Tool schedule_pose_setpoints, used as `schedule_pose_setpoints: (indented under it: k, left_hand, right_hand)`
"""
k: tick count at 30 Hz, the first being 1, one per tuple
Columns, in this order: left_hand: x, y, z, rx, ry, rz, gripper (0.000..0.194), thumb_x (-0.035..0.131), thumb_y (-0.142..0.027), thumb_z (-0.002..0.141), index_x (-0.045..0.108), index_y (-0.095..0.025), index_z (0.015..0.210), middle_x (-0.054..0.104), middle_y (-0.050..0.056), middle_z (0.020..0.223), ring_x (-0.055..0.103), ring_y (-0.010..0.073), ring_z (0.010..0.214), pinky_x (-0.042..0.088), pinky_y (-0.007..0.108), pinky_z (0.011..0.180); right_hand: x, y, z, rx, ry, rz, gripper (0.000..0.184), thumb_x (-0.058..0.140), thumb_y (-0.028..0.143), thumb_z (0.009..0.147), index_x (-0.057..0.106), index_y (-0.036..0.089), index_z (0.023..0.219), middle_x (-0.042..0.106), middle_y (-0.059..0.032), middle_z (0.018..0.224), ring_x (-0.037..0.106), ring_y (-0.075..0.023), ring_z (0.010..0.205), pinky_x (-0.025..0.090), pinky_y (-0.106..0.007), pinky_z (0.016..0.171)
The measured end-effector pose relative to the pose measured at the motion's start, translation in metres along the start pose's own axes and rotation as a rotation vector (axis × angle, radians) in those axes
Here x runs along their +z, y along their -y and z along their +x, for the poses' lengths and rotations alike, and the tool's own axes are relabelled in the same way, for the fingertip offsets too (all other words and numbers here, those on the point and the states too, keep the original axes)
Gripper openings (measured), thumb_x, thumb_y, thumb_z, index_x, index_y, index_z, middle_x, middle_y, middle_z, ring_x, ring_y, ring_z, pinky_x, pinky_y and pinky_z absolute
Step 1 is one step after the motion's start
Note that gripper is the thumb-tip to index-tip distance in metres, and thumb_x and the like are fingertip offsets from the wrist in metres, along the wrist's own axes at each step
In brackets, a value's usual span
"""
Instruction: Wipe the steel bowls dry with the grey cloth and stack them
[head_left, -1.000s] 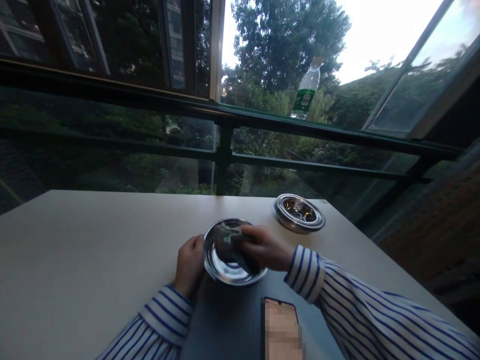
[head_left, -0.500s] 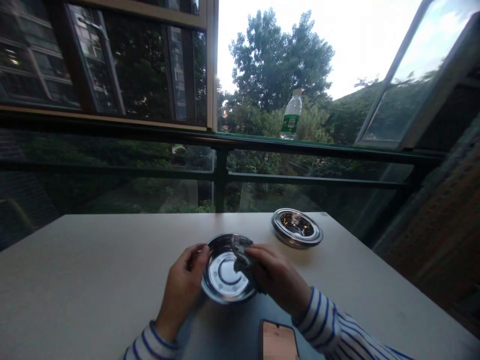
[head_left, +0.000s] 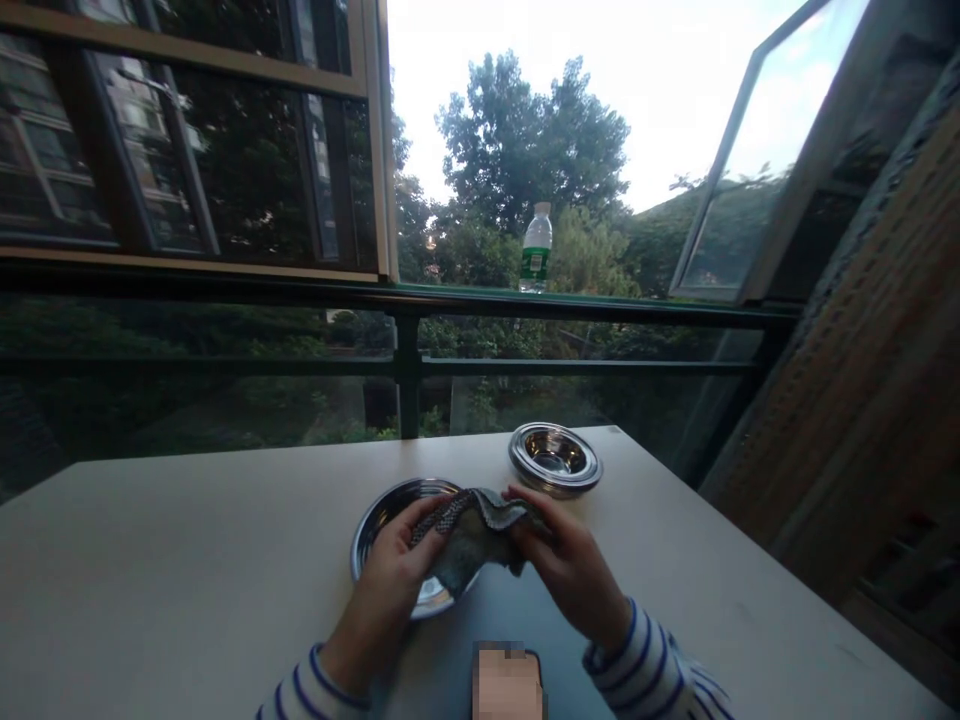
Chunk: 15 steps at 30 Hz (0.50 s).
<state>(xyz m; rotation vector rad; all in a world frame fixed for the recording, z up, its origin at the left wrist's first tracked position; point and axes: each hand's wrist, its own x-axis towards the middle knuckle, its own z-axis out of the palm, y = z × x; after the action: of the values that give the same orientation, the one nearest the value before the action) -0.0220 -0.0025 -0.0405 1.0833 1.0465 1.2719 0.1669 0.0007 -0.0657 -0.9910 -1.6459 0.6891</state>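
Observation:
A grey-green cloth [head_left: 480, 545] with a patterned edge is stretched between my two hands. My left hand [head_left: 390, 575] pinches its left end, thumb on top, over the metal bowl [head_left: 366, 530]. Its right end is gripped by my right hand [head_left: 566, 560], just right of the bowl. The shiny bowl rests on the table, and the cloth and my left hand hide much of its inside.
Farther back on the white table [head_left: 225, 540] sit stacked metal bowls [head_left: 555, 460]. A phone [head_left: 508, 685] lies at the near edge. Beyond the table, a plastic bottle [head_left: 535, 250] stands at the dark railing [head_left: 465, 300] by an open window.
My left hand has left the bowl's rim and taken hold of the cloth. The cloth, bunched in my right hand inside the bowl before, is now raised and spread. The view has shifted right.

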Motion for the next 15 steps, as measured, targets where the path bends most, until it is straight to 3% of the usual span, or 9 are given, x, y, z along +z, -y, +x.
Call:
schedule_pose_setpoints:
  k: [3,7,11,15]
  left_hand:
    - [0.006,-0.006,0.009,0.077,0.006,0.125,0.025,0.066,-0.024,0.066,0.069,-0.016,0.090,0.070,0.008,0.100,0.062,0.0242,0.095,0.047,0.032,0.081]
    - [0.012,-0.012,0.026,0.112,0.048,0.266,0.020,0.068,-0.028,0.063,0.072,-0.014,0.078,0.073,0.007,0.079,0.064,0.0212,0.080,0.048,0.029,0.072]
    - [0.022,-0.013,0.040,0.104,0.025,0.273,0.027,0.067,-0.033,0.065,0.071,-0.013,0.082,0.071,0.006,0.070,0.062,0.0182,0.062,0.045,0.027,0.054]
    - [0.034,-0.016,0.049,0.187,0.015,0.240,0.022,0.066,-0.030,0.067,0.069,-0.014,0.081,0.071,0.005,0.078,0.063,0.0188,0.077,0.047,0.027,0.068]
  right_hand:
    - [-0.018,-0.001,0.011,0.089,0.019,0.062,0.025,0.055,0.032,0.082,0.065,0.017,0.099,0.068,-0.0063,0.093,0.062,-0.0208,0.087,0.051,-0.033,0.077]
    - [-0.044,-0.001,0.026,0.125,0.013,0.078,0.026,0.058,0.036,0.080,0.066,0.016,0.095,0.068,-0.0049,0.090,0.062,-0.0195,0.086,0.049,-0.031,0.076]
    - [-0.062,0.005,0.038,0.147,0.040,0.073,0.027,0.059,0.037,0.077,0.066,0.016,0.092,0.068,-0.0048,0.088,0.061,-0.0199,0.086,0.048,-0.031,0.076]
    - [-0.071,0.012,0.050,0.139,0.095,0.021,0.029,0.062,0.034,0.074,0.066,0.019,0.099,0.067,-0.0048,0.099,0.060,-0.0211,0.093,0.047,-0.034,0.082]
